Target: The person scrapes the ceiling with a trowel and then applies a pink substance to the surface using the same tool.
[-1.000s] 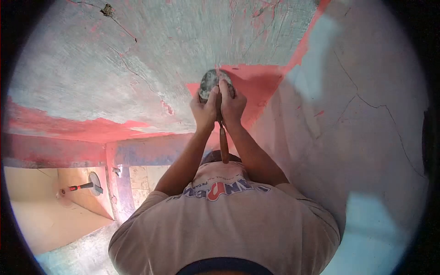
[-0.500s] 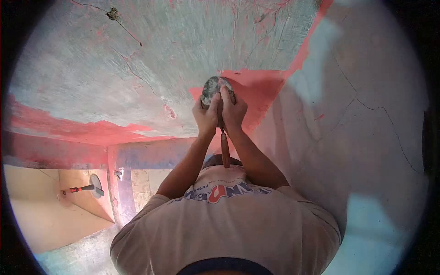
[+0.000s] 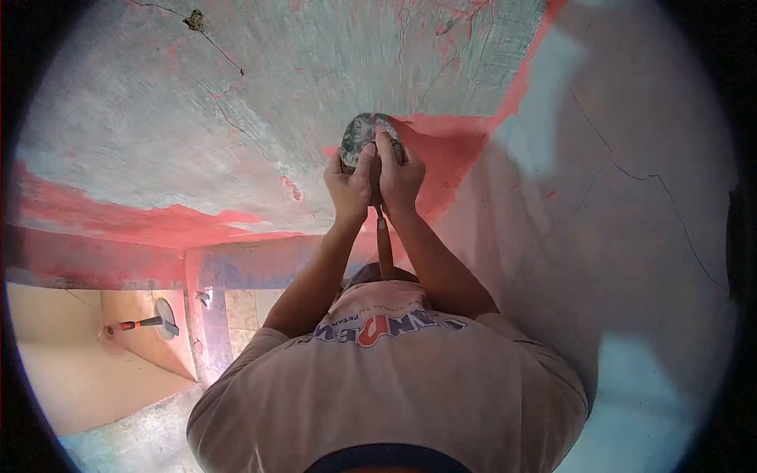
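Note:
Both my hands are clasped together on a trowel (image 3: 364, 131) with a rounded grey blade and a wooden handle (image 3: 385, 254) that points back toward my chest. My left hand (image 3: 348, 188) grips it from the left and my right hand (image 3: 402, 180) from the right. The blade is pressed flat against a rough grey-green cement surface (image 3: 260, 87), at the edge of a red painted patch (image 3: 445, 154). My fingers hide the blade's lower part.
A second trowel with a red handle (image 3: 146, 322) lies on a beige surface at the lower left. The cement has cracks and a small hole (image 3: 192, 20) at the top left. A pale cracked wall (image 3: 631, 205) rises on the right. My light shirt (image 3: 386, 386) fills the bottom.
My hands and the trowel slid a little toward me along the surface, then back away to slightly farther than before. The rest is unchanged.

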